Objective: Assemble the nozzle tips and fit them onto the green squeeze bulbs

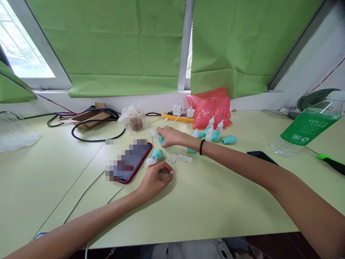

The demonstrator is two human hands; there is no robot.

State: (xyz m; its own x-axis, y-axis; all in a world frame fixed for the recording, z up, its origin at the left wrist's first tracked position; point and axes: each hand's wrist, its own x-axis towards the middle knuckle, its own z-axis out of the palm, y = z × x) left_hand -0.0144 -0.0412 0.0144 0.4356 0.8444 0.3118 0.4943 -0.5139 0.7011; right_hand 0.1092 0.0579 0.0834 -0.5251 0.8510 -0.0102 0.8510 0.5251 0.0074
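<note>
My right hand (pixel 172 136) reaches across the table, its fingers closed on a teal bulb aspirator (pixel 161 140) whose whitish tip points away to the left. My left hand (pixel 155 181) rests nearer, thumb and forefinger curled together in a ring; a small whitish spot shows at the fingertips, too small to name. Just beyond its knuckles lies another teal bulb (pixel 157 154) with a white tip (pixel 150 161). Clear plastic pieces (pixel 181 158) lie between the two hands. Several more teal bulbs with white tips (pixel 215 135) are grouped beyond my right wrist, and a bulb without a visible tip (pixel 229 139) lies beside them.
A red-cased phone (pixel 134 163) lies left of my hands, with white cables around it. Behind are a wrapped tape roll (pixel 135 120), an orange power strip (pixel 168 117) with chargers, and red bubble wrap (pixel 211 108). A green-labelled bottle (pixel 307 126) and dark phone (pixel 261 157) are right.
</note>
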